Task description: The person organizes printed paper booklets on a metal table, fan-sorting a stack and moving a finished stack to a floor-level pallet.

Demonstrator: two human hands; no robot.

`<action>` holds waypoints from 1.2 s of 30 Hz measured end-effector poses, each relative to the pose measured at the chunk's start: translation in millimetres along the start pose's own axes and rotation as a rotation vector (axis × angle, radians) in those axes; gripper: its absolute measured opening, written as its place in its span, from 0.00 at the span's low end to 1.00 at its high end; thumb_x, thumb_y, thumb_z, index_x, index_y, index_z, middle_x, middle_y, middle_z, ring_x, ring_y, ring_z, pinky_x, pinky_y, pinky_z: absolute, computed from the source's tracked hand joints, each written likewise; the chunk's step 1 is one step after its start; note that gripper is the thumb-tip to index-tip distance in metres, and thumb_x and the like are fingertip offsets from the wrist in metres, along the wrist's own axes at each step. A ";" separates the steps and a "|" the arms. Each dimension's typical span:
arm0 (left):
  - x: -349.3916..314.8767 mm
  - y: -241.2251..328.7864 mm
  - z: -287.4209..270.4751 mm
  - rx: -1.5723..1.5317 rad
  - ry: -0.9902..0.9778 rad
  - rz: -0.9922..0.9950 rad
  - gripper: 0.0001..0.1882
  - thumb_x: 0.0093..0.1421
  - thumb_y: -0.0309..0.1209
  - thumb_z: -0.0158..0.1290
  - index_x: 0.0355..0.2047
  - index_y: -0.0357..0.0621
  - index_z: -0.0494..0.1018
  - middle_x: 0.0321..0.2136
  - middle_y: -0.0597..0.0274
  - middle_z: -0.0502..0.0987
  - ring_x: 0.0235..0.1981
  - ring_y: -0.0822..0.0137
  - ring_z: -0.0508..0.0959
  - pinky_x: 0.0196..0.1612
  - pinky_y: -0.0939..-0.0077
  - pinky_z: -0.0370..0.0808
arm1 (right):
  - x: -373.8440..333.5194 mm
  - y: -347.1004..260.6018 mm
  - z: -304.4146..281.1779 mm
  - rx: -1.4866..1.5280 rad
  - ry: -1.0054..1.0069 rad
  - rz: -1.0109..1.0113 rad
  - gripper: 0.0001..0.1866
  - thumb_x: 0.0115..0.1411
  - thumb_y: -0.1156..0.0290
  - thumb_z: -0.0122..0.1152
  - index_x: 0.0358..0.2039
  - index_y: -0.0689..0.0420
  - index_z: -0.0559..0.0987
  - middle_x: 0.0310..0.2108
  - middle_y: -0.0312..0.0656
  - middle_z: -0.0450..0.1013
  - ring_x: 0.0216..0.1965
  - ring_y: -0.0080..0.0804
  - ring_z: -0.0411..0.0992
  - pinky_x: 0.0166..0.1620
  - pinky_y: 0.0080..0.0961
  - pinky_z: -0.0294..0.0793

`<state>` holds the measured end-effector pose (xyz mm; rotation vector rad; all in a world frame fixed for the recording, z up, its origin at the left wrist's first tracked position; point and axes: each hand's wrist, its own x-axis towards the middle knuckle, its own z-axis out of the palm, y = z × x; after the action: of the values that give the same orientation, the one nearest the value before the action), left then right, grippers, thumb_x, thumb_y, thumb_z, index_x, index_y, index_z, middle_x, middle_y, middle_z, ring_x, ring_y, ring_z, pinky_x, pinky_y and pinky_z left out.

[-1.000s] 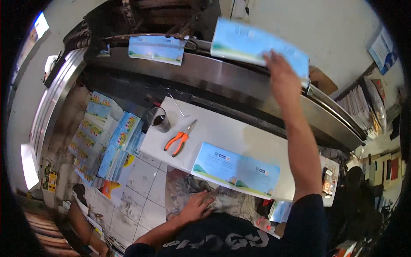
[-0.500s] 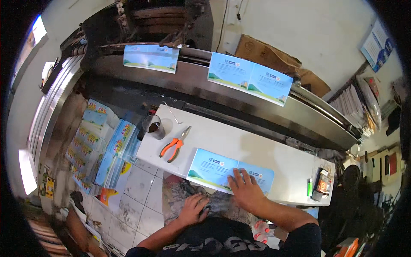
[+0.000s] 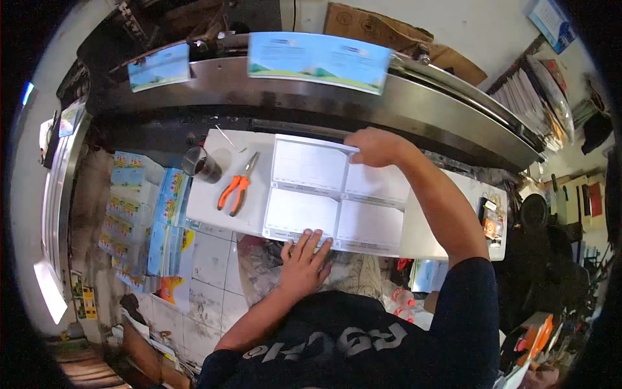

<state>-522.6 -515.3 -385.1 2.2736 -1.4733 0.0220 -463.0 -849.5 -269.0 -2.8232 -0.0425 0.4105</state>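
A white sheet [image 3: 304, 162] lies opened out on the white tabletop [image 3: 447, 220], its printed lines and creases dividing it into several panels. My left hand [image 3: 303, 267] rests on its near edge with the fingers spread. At the far edge, my right hand [image 3: 377, 148] is closed on the sheet, thumb on top; its other fingers are partly hidden. Left of the sheet lie orange-handled pliers [image 3: 234, 191], jaws pointing away from me. Beyond them are a glass of dark liquid [image 3: 206, 168] and a thin bent metal rod [image 3: 230, 141].
Behind the tabletop runs a metal machine bar [image 3: 220, 81], bearing a wide blue leaflet [image 3: 317, 61] and a smaller one [image 3: 159, 67]. Stacks of colourful printed sheets [image 3: 170, 211] stand to the left. A small dark pack [image 3: 492, 223] sits at the tabletop's right end.
The blue folded leaflet under my right hand is now opened out, white side up. My right hand has moved to the far edge, and my left hand has come onto the near edge.
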 end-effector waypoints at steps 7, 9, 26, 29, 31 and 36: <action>-12.8 -3.4 6.3 -0.114 0.063 0.008 0.36 0.49 0.38 0.63 0.61 0.55 0.66 0.63 0.55 0.63 0.64 0.55 0.63 0.60 0.46 0.54 | -11.3 -14.9 -36.1 0.029 0.071 -0.032 0.18 0.58 0.66 0.58 0.48 0.59 0.78 0.44 0.54 0.76 0.49 0.53 0.73 0.54 0.43 0.71; -28.8 -4.3 6.8 -0.127 0.118 0.028 0.34 0.49 0.35 0.63 0.58 0.54 0.68 0.61 0.54 0.65 0.62 0.53 0.65 0.59 0.46 0.57 | -23.8 -26.2 -72.0 -0.049 0.368 0.044 0.17 0.58 0.71 0.53 0.48 0.54 0.79 0.43 0.52 0.77 0.45 0.53 0.74 0.51 0.44 0.73; -97.4 -38.4 26.2 -0.364 0.030 -0.043 0.24 0.51 0.29 0.61 0.50 0.45 0.73 0.43 0.56 0.75 0.44 0.54 0.74 0.44 0.59 0.70 | 10.9 -42.4 29.4 -0.151 0.494 0.064 0.13 0.60 0.64 0.52 0.42 0.55 0.78 0.41 0.44 0.76 0.41 0.46 0.76 0.41 0.43 0.76; -95.2 -36.9 24.1 -0.335 0.002 -0.073 0.24 0.50 0.29 0.61 0.50 0.45 0.73 0.42 0.57 0.75 0.42 0.53 0.74 0.44 0.59 0.70 | -63.7 -119.5 54.8 -0.146 0.054 0.017 0.38 0.58 0.45 0.58 0.60 0.60 0.66 0.60 0.53 0.64 0.58 0.50 0.66 0.53 0.47 0.73; -86.7 -33.8 17.8 -0.338 0.017 -0.032 0.24 0.51 0.29 0.61 0.50 0.46 0.73 0.42 0.57 0.75 0.44 0.53 0.74 0.45 0.60 0.70 | -93.3 -134.4 83.7 -0.229 -0.019 0.049 0.43 0.56 0.46 0.62 0.64 0.60 0.62 0.65 0.57 0.56 0.63 0.54 0.58 0.60 0.48 0.66; -70.2 -32.3 20.7 -0.356 0.109 0.117 0.26 0.52 0.31 0.62 0.53 0.48 0.71 0.48 0.55 0.74 0.51 0.53 0.73 0.50 0.57 0.68 | -97.2 -98.8 93.4 0.003 0.031 -0.118 0.36 0.56 0.59 0.64 0.61 0.61 0.65 0.61 0.57 0.62 0.62 0.54 0.61 0.61 0.46 0.66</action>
<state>-529.4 -450.7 -431.9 1.8733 -1.4240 -0.0749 -581.4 -735.8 -299.9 -2.8053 -0.2012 0.3402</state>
